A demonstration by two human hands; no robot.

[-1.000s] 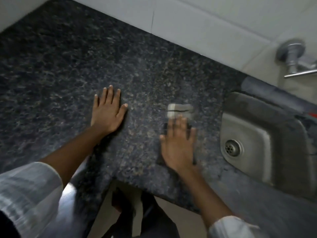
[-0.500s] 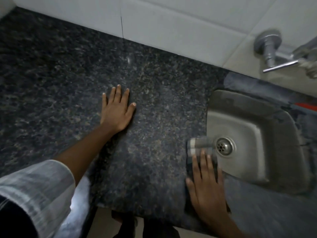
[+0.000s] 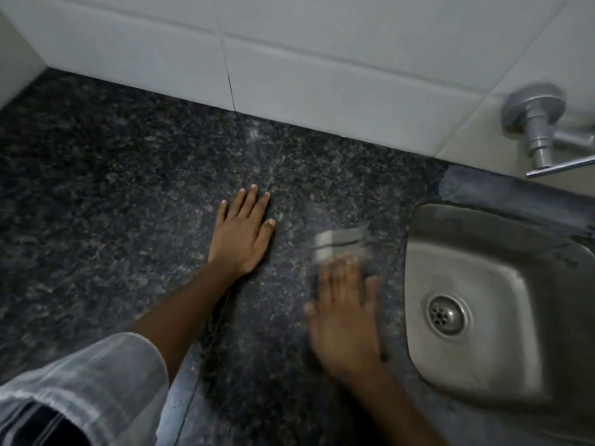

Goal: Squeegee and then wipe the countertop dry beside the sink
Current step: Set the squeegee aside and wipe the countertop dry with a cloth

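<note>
The dark speckled granite countertop (image 3: 128, 194) fills the left and middle of the view. My left hand (image 3: 241, 233) lies flat on it, palm down, fingers spread and holding nothing. My right hand (image 3: 346, 313), blurred by motion, presses flat on a folded grey cloth (image 3: 341, 241) whose far edge sticks out beyond my fingertips. The cloth lies on the counter just left of the steel sink (image 3: 483, 272). No squeegee is in view.
The sink's drain (image 3: 446, 315) is at the right. A chrome wall tap (image 3: 537, 123) juts out above the sink. White wall tiles (image 3: 289, 59) border the counter's far edge. The counter's front edge runs below my arms.
My right hand slid the cloth from the counter's middle to the sink rim by the front edge, then back away from me along the sink's left side. My left hand stayed planted.
</note>
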